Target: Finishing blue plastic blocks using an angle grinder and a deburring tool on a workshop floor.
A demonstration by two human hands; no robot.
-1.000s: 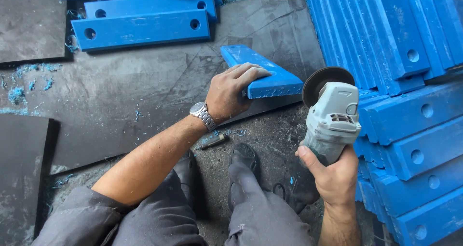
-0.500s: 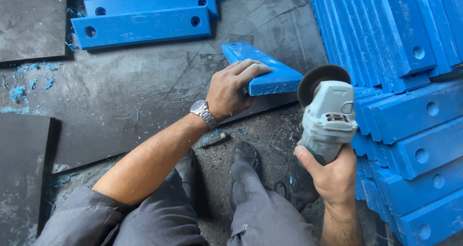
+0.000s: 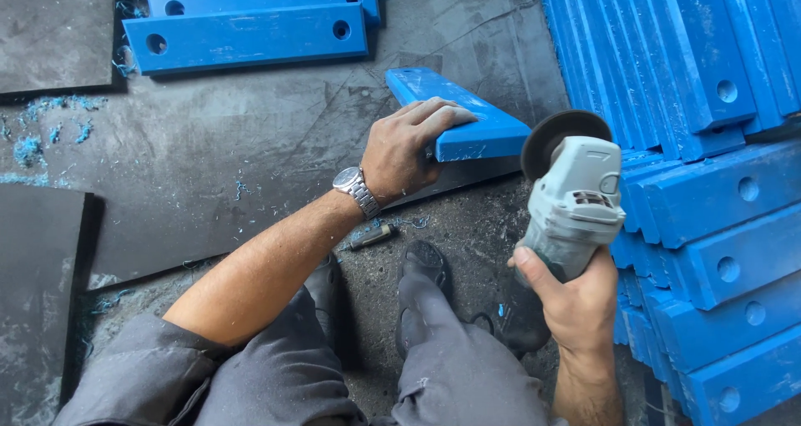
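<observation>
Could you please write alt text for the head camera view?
A person's left hand presses on a blue plastic bar while the right hand grips a grey angle grinder beside its end. More drilled blue bars are stacked to the right.

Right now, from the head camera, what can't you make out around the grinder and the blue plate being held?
- Grey angle grinder: the rear of its body is wrapped by the right hand; the disc's working face points away from the camera.
- Blue flat plastic plate: its near edge is covered by the left hand.
- Stacked blue slabs: cut off by the right frame edge.
- Small dark tool on the floor: too small to identify.
</observation>
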